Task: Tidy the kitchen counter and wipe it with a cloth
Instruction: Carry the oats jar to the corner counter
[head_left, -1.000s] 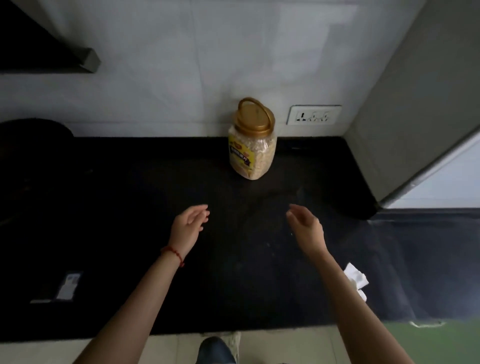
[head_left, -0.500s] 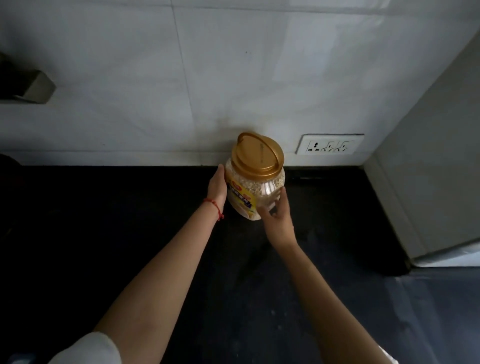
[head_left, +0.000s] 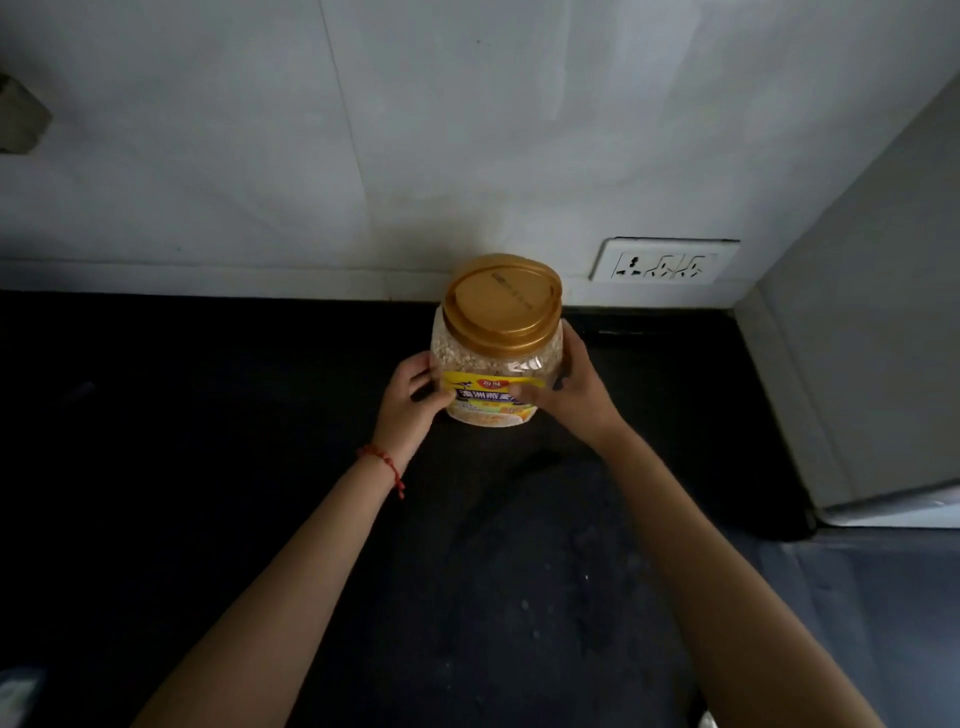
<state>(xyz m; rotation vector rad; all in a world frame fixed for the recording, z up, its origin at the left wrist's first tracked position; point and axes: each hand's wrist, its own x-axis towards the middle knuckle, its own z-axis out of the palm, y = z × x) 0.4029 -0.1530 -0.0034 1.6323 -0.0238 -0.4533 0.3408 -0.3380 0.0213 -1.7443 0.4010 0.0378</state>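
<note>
item: clear oat jar (head_left: 496, 358), gold lid (head_left: 503, 303), yellow label, upright on the black worktop (head_left: 208, 441) near the white wall (head_left: 415, 130), left of the socket (head_left: 662, 261). we note left hand (head_left: 410, 402) and right hand (head_left: 574, 389) each with grip closed around the jar's sides.

The counter (head_left: 208, 467) is black and dull, speckled with pale crumbs or dust near its front. On it stands a clear jar (head_left: 496, 358) with a gold lid — upright, close to the back wall. A pale scrap (head_left: 18, 693) shows at the counter's front-left corner — too blurred to identify.
</note>
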